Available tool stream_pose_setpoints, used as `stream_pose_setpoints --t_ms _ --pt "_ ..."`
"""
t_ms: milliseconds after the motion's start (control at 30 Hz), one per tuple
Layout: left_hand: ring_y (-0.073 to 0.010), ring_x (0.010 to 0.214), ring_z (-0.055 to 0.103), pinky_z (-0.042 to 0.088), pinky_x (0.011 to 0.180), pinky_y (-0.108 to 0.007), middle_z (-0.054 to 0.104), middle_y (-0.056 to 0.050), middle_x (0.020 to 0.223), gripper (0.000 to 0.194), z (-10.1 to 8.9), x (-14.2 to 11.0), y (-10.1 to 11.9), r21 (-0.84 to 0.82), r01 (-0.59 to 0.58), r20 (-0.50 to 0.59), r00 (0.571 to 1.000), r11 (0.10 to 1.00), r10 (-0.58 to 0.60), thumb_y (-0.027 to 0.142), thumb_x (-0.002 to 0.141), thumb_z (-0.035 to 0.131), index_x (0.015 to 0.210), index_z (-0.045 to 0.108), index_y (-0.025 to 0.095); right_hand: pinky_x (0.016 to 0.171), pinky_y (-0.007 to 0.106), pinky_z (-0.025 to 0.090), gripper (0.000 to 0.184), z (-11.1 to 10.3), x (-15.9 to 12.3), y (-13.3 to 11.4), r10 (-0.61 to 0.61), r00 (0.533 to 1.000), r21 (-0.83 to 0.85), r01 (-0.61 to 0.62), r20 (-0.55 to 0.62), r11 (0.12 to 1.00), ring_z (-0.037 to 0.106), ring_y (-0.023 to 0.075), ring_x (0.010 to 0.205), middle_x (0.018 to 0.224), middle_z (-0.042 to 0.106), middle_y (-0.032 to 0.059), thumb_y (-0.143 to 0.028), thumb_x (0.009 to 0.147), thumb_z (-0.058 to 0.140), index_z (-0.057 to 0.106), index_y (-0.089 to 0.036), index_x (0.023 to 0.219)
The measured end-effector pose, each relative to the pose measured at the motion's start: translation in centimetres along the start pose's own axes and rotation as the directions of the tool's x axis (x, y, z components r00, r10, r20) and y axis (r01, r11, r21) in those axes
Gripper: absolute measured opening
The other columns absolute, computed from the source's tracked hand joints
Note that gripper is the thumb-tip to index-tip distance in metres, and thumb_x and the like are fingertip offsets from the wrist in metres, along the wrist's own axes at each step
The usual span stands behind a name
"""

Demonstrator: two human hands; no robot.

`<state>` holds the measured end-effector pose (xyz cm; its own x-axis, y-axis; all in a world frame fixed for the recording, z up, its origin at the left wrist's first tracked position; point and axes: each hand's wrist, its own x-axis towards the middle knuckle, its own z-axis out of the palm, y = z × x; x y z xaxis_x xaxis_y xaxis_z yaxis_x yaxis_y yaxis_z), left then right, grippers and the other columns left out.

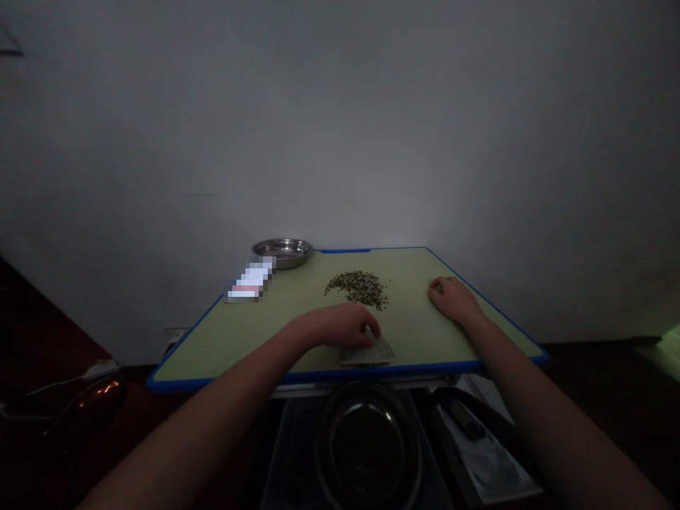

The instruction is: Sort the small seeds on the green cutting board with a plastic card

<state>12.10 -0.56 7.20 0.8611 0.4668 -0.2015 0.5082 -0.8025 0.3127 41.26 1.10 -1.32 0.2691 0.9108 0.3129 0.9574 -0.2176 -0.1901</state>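
Note:
My left hand [350,326] is at the near edge of the pale green table mat [287,315]. Its thumb and fingers pinch a see-through, half-round flat piece that looks like a protractor [381,352], lying close to the mat's blue border. Just beyond that hand, a loose pile of small dark brown beans or seeds [361,287] spreads over the mat, with a few grains scattered round it. My right hand [454,297] rests on the mat to the right of the pile, its fingers curled in and nothing visible in them.
A shallow steel dish [283,253] stands at the back left, with a blurred-out phone-like rectangle [249,281] in front of it. Below the near edge is a dark round bowl or pot [369,446]. A pale wall [350,142] rises behind the table.

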Motion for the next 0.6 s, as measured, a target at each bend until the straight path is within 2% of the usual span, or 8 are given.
stream_pose_setpoints --t_ms 233,467,600 --pt "-0.0139 0.068 0.061 0.044 0.067 -0.026 0.071 -0.005 0.083 0.033 0.1 -0.1 -0.4 -0.004 0.019 -0.014 1.000 1.000 -0.020 0.025 0.081 0.056 0.111 0.068 0.017 0.085 0.031 0.042 0.028 0.0 0.0 0.0 -0.005 1.000 -0.001 0.005 -0.007 1.000 0.059 0.0240 0.100 0.106 0.064 0.0138 -0.028 0.086 0.047 0.065 -0.015 0.104" --pt "-0.0124 0.069 0.060 0.044 0.065 -0.024 0.070 -0.004 0.088 0.033 -1.1 -1.0 -1.3 0.009 0.033 -0.036 0.999 0.999 -0.032 0.015 0.081 0.050 0.109 0.067 0.018 0.084 0.032 0.042 0.028 -0.1 0.0 -0.1 -0.002 1.000 -0.001 0.002 -0.010 1.000 0.060 0.0246 0.099 0.105 0.064 0.0145 -0.028 0.086 0.047 0.065 -0.015 0.103" --pt "-0.0132 0.080 0.061 0.044 0.071 -0.024 0.070 -0.004 0.097 0.030 -1.5 -1.7 -0.8 0.015 -0.024 -0.051 0.998 1.000 0.024 0.015 0.084 0.048 0.107 0.067 0.019 0.085 0.032 0.042 0.028 -0.1 -0.1 -0.1 -0.004 1.000 0.002 0.004 -0.010 1.000 0.059 0.0246 0.100 0.106 0.064 0.0144 -0.028 0.086 0.047 0.065 -0.015 0.104"
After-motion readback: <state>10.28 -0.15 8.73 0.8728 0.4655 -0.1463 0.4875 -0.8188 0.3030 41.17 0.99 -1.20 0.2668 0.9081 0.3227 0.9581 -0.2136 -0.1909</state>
